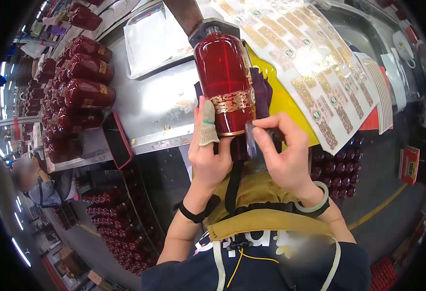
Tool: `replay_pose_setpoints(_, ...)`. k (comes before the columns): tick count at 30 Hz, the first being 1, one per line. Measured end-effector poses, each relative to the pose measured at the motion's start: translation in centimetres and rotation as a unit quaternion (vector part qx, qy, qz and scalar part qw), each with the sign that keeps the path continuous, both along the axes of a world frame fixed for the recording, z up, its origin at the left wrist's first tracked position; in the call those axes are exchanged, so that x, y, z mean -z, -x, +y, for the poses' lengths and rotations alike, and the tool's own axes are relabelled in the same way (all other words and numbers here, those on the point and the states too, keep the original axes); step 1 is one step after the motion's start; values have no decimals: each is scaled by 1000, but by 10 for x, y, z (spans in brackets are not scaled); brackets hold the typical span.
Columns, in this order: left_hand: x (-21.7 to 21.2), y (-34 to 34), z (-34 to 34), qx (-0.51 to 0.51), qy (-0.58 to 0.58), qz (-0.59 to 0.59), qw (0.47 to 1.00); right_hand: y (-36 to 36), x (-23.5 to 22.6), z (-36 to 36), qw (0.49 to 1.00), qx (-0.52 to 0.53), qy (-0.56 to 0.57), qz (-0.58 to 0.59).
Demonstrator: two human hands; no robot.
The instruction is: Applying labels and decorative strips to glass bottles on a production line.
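A dark red glass bottle (222, 72) lies with its neck away from me, against a metal block (200, 29). A gold patterned label band (230, 102) wraps its lower part. My left hand (208, 153) steadies the bottle at its left side and base, fingers closed around that end; one finger wears a beige knit cover (207, 128) with a green band. Beside the bottle's lower right corner, my right hand (285, 150) pinches a small flat greyish-purple piece (251, 140); its kind is unclear. Something dark shows inside that hand's curled fingers.
Sheets of gold label stickers (290, 53) lie at right over a yellow sheet (273, 80). Many red bottles (87, 94) stand stacked at left, near a phone in a dark red case (117, 138). A white tray (147, 41) sits behind; another person (45, 186) is far left.
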State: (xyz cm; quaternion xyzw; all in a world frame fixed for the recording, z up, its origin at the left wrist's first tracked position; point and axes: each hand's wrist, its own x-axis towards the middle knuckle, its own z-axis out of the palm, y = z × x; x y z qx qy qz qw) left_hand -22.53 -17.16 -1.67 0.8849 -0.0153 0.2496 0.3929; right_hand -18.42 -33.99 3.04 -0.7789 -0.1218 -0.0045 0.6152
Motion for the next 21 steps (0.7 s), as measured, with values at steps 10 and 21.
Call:
replay_pose_setpoints(10, 8, 7, 16, 22, 45, 74, 996, -3, 7, -2, 999, -5, 29, -18)
replay_pose_setpoints(21, -7, -14, 8, -8, 47, -2, 999, -89, -33, 3, 960, -43, 114, -251)
